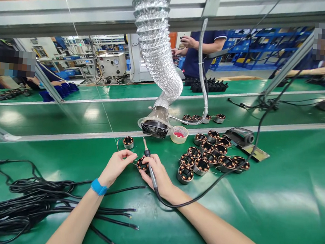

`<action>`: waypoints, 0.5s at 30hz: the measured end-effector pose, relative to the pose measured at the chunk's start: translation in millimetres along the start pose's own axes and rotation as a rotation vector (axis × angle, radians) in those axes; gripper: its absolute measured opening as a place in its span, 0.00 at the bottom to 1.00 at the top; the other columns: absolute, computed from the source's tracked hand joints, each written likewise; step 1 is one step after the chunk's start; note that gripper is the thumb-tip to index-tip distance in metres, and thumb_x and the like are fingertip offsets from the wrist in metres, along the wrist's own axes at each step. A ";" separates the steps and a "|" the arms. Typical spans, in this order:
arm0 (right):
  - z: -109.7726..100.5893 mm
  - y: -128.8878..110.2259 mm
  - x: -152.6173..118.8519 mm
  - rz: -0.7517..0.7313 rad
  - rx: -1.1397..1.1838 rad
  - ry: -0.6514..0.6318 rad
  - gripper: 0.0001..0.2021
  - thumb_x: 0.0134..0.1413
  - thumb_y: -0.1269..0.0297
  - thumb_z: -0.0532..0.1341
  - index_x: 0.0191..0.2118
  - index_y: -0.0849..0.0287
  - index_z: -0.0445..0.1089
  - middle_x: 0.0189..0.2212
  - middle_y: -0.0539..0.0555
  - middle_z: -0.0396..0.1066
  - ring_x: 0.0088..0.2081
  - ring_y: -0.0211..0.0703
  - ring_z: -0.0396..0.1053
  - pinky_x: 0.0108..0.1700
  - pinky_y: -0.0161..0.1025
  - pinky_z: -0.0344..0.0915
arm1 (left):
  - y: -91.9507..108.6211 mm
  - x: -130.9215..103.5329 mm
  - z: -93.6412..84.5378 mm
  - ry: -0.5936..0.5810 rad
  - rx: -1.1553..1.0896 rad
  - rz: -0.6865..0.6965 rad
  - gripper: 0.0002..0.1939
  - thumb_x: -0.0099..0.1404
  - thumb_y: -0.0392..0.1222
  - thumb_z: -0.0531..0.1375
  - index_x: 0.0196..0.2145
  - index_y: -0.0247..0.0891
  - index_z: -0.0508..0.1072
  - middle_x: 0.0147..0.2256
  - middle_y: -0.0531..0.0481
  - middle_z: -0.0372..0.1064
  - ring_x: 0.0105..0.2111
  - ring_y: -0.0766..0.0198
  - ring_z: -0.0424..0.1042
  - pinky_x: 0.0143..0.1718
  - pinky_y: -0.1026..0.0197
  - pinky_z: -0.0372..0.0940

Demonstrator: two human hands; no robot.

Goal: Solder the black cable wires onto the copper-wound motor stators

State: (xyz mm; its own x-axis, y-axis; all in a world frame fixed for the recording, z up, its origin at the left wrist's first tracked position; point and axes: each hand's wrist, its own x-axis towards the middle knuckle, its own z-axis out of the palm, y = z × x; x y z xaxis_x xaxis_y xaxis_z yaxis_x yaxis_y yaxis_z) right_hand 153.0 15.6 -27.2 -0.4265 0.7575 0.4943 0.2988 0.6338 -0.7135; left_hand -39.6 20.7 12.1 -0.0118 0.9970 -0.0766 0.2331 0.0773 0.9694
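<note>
My right hand (159,175) is closed round a soldering iron (151,170), its tip pointing up and away from me. The same hand's thumb and fingers also steady a motor stator (141,165), a ring with copper windings. Beside it, my left hand (119,163), with a blue band at the wrist, pinches at a thin wire on the stator's left side; the fingertips partly hide it. Another stator (128,142) stands just beyond my hands. From the iron's handle a black cord runs over my right forearm.
Several stators (201,165) stand grouped at the right, near a metal stand (246,140) and a tape roll (179,134). A fan hood (155,127) hangs ahead from a foil duct. Black cables (31,190) lie at the left. Co-workers are across the bench.
</note>
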 end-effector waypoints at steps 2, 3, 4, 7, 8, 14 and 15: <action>-0.3 -0.4 -0.2 0.001 -0.009 -0.002 0.15 0.55 0.73 0.61 0.48 0.53 0.62 0.43 0.52 0.59 0.38 0.37 0.66 0.44 0.36 0.67 | -0.2 1.7 5.6 -0.013 0.022 0.089 0.17 0.59 0.53 0.65 0.33 0.34 0.76 0.29 0.50 0.71 0.26 0.68 0.63 0.27 0.66 0.55; -0.4 -0.4 -0.3 -0.001 -0.014 -0.002 0.16 0.55 0.73 0.61 0.48 0.53 0.62 0.43 0.52 0.59 0.38 0.37 0.66 0.44 0.36 0.67 | -0.3 2.5 7.3 -0.018 0.027 0.124 0.16 0.60 0.52 0.64 0.33 0.34 0.76 0.31 0.49 0.72 0.29 0.65 0.65 0.30 0.65 0.58; -0.5 -0.3 -0.4 -0.005 -0.020 -0.001 0.16 0.55 0.73 0.61 0.48 0.53 0.62 0.43 0.52 0.59 0.38 0.37 0.66 0.43 0.36 0.67 | -0.6 3.3 8.0 -0.018 0.030 0.145 0.16 0.60 0.52 0.64 0.32 0.34 0.76 0.32 0.48 0.73 0.32 0.63 0.67 0.32 0.65 0.59; -0.9 -0.3 -0.2 -0.017 -0.035 -0.011 0.17 0.54 0.73 0.62 0.48 0.53 0.62 0.43 0.51 0.59 0.36 0.36 0.65 0.42 0.35 0.67 | -1.4 5.6 5.5 -0.019 0.038 0.115 0.17 0.59 0.54 0.64 0.31 0.34 0.76 0.29 0.49 0.72 0.30 0.64 0.65 0.30 0.65 0.57; -1.1 -0.4 0.0 -0.023 -0.038 -0.017 0.17 0.54 0.73 0.62 0.48 0.53 0.62 0.43 0.51 0.59 0.36 0.36 0.65 0.41 0.35 0.66 | -1.5 6.0 3.8 -0.028 0.040 0.093 0.18 0.59 0.54 0.64 0.31 0.34 0.76 0.27 0.50 0.70 0.27 0.65 0.64 0.27 0.65 0.55; -3.0 -0.1 0.8 -0.048 -0.006 -0.041 0.18 0.54 0.74 0.61 0.49 0.54 0.61 0.43 0.52 0.59 0.37 0.36 0.66 0.42 0.35 0.66 | 0.4 4.4 -4.1 -0.085 0.030 0.036 0.19 0.58 0.55 0.64 0.30 0.33 0.74 0.23 0.55 0.65 0.20 0.72 0.52 0.22 0.66 0.45; -3.2 0.5 0.7 -0.048 0.002 -0.039 0.18 0.54 0.74 0.61 0.49 0.53 0.61 0.43 0.52 0.59 0.38 0.37 0.66 0.43 0.36 0.67 | 0.3 3.9 -5.7 -0.077 0.019 0.020 0.20 0.57 0.56 0.65 0.30 0.33 0.74 0.23 0.55 0.64 0.19 0.72 0.51 0.22 0.65 0.44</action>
State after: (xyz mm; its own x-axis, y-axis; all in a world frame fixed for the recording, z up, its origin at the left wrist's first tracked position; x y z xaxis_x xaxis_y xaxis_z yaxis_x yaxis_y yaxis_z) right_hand 155.5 17.0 -25.7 -0.4729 0.7195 0.5086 0.2752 0.6690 -0.6904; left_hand -45.1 24.6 13.4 0.0678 0.9949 -0.0753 0.2513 0.0560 0.9663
